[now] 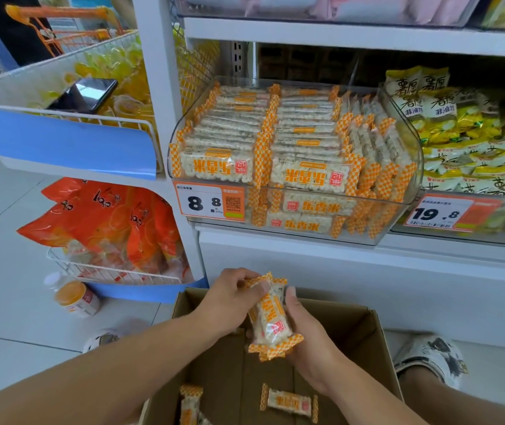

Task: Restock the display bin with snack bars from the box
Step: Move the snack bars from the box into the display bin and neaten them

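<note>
A clear plastic display bin [407, 191] on the shelf holds several rows of orange-and-white checkered snack bars [312, 176], nearly to its rim. Below it, an open cardboard box [364, 326] stands on the floor. Both hands hold a small stack of snack bars [271, 320] above the box. My left hand [229, 302] pinches the stack's top end. My right hand [309, 335] cradles it from below and the right. Two loose bars [288, 401] lie on the box bottom, one of them [190, 404] near the left wall.
A bin of yellow-and-white snack bags [475, 142] sits right of the display bin. Wire baskets at left hold yellow sweets with a phone [87, 93] on top, and orange bags [104, 222] below. A bottle [75, 297] lies on the floor. Feet [432, 357] flank the box.
</note>
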